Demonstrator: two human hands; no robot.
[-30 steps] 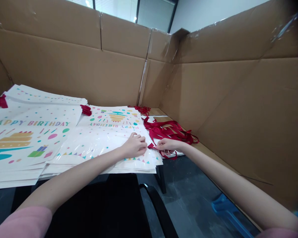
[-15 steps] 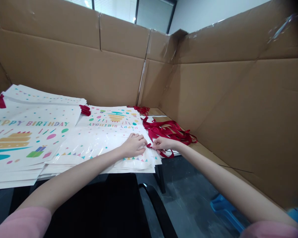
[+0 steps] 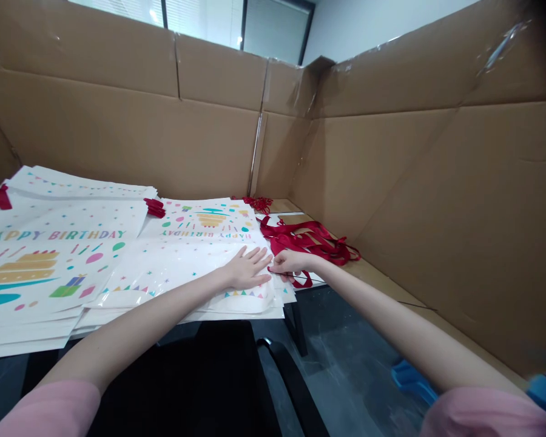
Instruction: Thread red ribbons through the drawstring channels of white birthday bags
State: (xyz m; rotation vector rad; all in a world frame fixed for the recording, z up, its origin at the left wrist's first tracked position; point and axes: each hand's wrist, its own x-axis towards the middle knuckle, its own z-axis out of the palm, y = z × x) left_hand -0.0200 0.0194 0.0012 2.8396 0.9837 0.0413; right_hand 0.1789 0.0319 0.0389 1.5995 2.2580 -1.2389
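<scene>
My left hand [image 3: 248, 268] lies flat with fingers spread on a white "Happy Birthday" printed sheet or bag [image 3: 177, 261], near its right edge. Just right of it, my right hand [image 3: 289, 262] pinches a red ribbon [image 3: 306, 280] at that edge; a small red end shows by the fingertips. Several more red ribbons [image 3: 316, 237] lie in a loose heap behind the right hand. On the left, a second stack of the same printed pieces [image 3: 91, 209] overlaps the first, with red ribbon bundles [image 3: 155, 207] at its upper corners.
Tall cardboard walls [image 3: 118, 127] close off the back and right sides. A thin red tangle [image 3: 260, 204] lies at the back corner. Below the table are a black chair [image 3: 209, 376] with an armrest [image 3: 291, 379] and a blue plastic object [image 3: 412, 381] on the floor.
My left hand has flattened and spread its fingers on the printed piece. My right hand has shifted slightly left, toward the left fingertips, still pinching the ribbon.
</scene>
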